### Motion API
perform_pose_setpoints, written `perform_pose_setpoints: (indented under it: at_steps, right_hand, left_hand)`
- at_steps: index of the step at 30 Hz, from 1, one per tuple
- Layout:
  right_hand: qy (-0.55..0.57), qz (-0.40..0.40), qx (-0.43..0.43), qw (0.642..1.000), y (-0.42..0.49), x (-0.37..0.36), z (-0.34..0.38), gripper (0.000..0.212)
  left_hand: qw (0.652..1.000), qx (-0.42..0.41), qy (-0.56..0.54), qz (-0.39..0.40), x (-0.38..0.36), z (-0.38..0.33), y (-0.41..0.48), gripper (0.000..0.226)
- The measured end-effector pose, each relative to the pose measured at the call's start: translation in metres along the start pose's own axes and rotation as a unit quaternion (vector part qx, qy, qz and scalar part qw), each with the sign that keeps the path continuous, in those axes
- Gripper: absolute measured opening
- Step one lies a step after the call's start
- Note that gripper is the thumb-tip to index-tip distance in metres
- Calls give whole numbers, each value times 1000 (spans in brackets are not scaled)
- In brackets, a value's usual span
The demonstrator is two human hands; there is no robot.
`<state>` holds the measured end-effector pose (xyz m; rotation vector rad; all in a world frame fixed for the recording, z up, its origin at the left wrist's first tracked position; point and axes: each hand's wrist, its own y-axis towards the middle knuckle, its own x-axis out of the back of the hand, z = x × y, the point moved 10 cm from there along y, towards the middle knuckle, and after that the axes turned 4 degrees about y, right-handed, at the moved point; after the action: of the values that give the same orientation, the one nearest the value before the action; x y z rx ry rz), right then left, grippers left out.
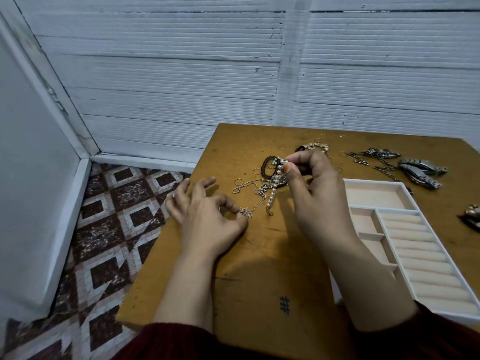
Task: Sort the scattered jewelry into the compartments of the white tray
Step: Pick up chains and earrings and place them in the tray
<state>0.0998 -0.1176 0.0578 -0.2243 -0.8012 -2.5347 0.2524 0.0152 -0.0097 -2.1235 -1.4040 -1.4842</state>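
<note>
Over the pile, the pearl strand is pinched by the right hand, the chain by the left hand; slow parting is advised.

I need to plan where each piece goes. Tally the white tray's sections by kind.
Large open compartment: 1
Small compartments: 3 in view, the nearest partly behind the right forearm
Ring-roll section: 1
Total: 5 sections in the white tray
</note>
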Motion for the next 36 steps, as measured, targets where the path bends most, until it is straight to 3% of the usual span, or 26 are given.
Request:
perform_pose_setpoints:
  at_steps: [13,20,24,36]
  right_hand:
    - [-5,2,-2,1000,-6,2,-1,5]
    - [-5,-2,-11,1000,-7,8,-3,5]
    - [2,-5,-21,1000,-8,11,-3,5]
    - [14,-12,-8,1000,-8,28,9,6]
  left_hand:
    - [999,-40,-34,-17,4,-8,-1,11]
    - [985,-14,-169,-44,12,-5,0,15]
    - [971,-38,-233,-42,11,-9,0,7]
    - [939,-24,-343,-19,10,-16,-1,19]
